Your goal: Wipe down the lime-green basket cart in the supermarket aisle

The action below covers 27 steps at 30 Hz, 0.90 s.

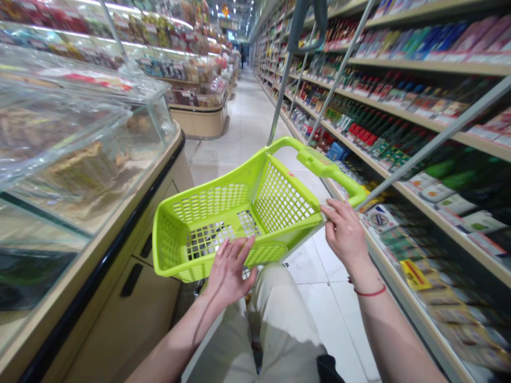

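Note:
A lime-green plastic shopping basket point(215, 210), part of a cart with grey metal poles and a green handle point(331, 169), stands in front of my legs. Nothing lies in the basket; floor shows through its grid. At the near rim, my left hand point(233, 268) has its fingers stretched out over the edge and its thumb apart. My right hand point(346, 231) is closed around the basket's right corner, just below the handle; its palm side is hidden.
Close on the left runs a glass display case point(96, 159) with a dark edge point(120, 234). Product shelves point(419, 119) line the right side near my arm. A tiled aisle point(245, 101) leads away, past another display stand point(199, 119) toward a distant person point(241, 55).

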Each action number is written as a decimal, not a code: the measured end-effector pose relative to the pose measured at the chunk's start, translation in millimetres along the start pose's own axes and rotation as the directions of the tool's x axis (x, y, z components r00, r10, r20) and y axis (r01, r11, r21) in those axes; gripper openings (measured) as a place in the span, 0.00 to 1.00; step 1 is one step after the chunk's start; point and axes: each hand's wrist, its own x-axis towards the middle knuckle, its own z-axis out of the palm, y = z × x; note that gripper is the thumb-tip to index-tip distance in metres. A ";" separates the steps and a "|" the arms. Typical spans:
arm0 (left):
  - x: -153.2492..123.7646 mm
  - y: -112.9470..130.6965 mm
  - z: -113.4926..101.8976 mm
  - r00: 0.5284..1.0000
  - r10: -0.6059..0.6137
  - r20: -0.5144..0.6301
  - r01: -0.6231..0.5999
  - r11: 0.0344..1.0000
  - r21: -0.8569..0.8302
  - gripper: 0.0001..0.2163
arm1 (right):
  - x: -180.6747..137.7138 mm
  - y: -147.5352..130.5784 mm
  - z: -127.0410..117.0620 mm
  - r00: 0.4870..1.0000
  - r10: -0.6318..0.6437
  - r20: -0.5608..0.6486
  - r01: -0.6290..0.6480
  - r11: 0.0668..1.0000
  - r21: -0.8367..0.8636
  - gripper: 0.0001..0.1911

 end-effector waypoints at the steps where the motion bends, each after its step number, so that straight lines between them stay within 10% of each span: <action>1: 0.0 0.1 -0.1 1.000 0.002 0.000 -0.002 1.000 -0.001 0.34 | -0.3 0.3 0.3 1.000 0.017 -0.014 -0.017 1.000 -0.009 0.21; 10: -0.8 -0.6 -1.8 0.999 0.021 -0.025 -0.020 0.999 0.028 0.33 | -14.3 -24.6 10.7 0.998 -0.048 0.029 0.047 0.997 0.053 0.27; 22: -1.6 -3.2 -4.8 0.999 0.037 0.002 -0.037 0.999 0.029 0.33 | 4.3 36.5 -7.6 0.997 0.035 -0.068 -0.038 0.998 -0.045 0.18; 27: -2.0 -2.8 -4.6 0.999 0.034 -0.002 -0.034 0.999 0.021 0.33 | -0.6 12.5 -0.1 0.993 0.065 -0.098 -0.072 0.995 -0.068 0.17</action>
